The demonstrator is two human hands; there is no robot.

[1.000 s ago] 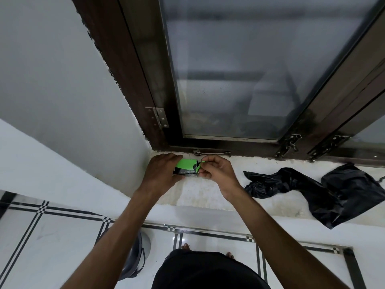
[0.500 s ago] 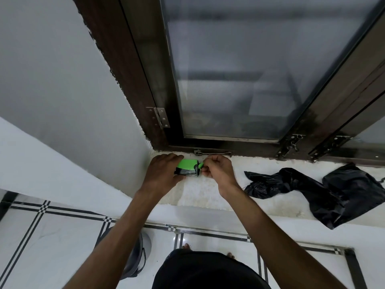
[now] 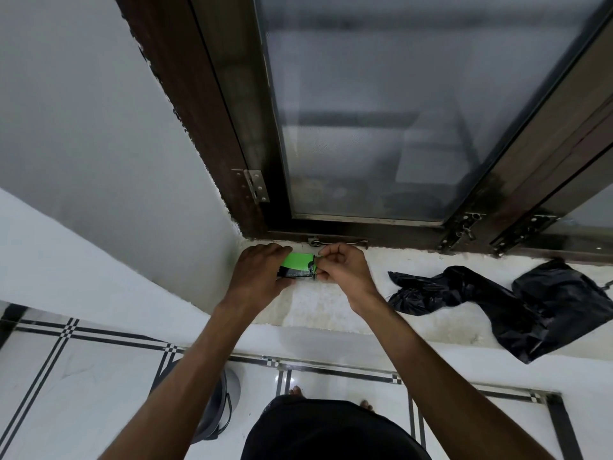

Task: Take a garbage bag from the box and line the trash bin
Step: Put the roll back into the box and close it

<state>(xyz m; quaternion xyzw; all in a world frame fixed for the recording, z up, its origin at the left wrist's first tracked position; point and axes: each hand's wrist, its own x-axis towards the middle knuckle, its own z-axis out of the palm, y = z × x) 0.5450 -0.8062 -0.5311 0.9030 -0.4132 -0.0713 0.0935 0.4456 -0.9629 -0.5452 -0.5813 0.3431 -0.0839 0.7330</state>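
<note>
Little has shifted since the earlier frames: the green flap at the right end of the box (image 3: 296, 267) was pinched slightly farther out a moment ago and is now drawn in close against the box end, while both hands are kept where they were. The box, green on top and dark along its near side, lies on the window ledge (image 3: 331, 307) near its left rear corner, just beside the wall and below the window frame. It is gripped at its left end by the left hand (image 3: 257, 277), fingers curled over the top. Its right end is worked by the right hand (image 3: 341, 272), whose fingertips are closed narrowly on the end flap; whether a bag edge is also caught in that pinch cannot be told. A crumpled black garbage bag (image 3: 517, 300) lies on the same ledge toward its right end, well apart from both hands and untouched. The trash bin (image 3: 219, 410) is seen on the tiled floor below the ledge's front edge, largely hidden by the left forearm; no liner is visible on it. Progress is judged early to middle: one bag appears already out, the box is being handled at its end, and lining the bin is not yet begun.
</note>
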